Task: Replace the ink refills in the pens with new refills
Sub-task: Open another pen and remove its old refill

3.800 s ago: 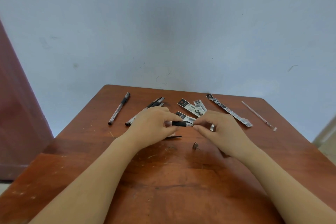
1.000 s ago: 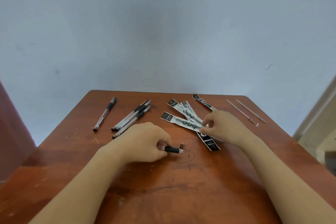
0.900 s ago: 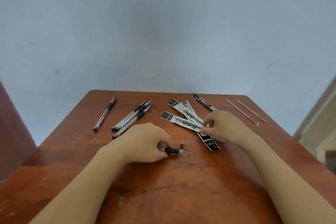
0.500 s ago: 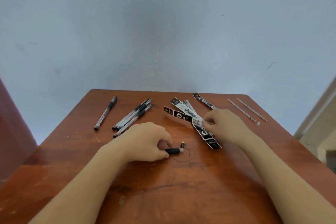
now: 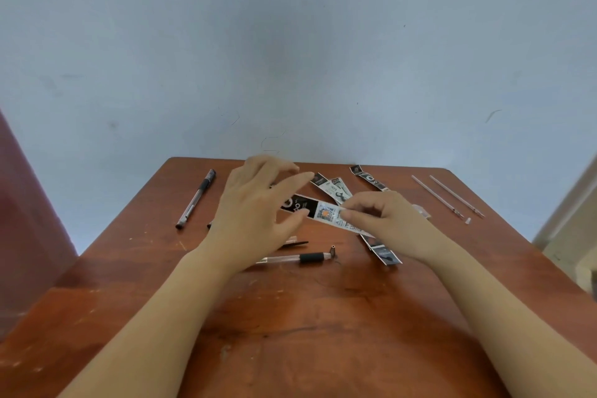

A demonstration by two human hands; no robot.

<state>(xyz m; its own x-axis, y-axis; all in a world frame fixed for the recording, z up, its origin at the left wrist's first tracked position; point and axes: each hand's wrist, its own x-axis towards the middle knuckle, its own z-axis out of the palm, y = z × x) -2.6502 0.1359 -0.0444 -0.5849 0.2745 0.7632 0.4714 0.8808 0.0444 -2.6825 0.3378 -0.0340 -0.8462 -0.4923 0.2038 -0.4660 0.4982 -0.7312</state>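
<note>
My right hand (image 5: 384,220) pinches a black-and-white refill packet (image 5: 318,211) and holds it just above the table. My left hand (image 5: 255,207) hovers open at the packet's left end, fingers spread, with nothing in it. An opened clear pen barrel with a black grip (image 5: 297,258) lies on the table below both hands. Its small metal tip (image 5: 332,249) sits beside its right end. A thin black piece (image 5: 295,244) lies just above the barrel.
More refill packets (image 5: 332,187) lie behind the hands, another packet (image 5: 368,177) further right, one packet (image 5: 384,254) under my right wrist. Two bare refills (image 5: 447,197) lie at the far right. One capped pen (image 5: 197,199) lies far left. The brown table (image 5: 290,333) meets a blue wall.
My left hand let go of the pen barrel, which now lies on the table, and rose toward the packet. My right hand lifted a refill packet off the pile.
</note>
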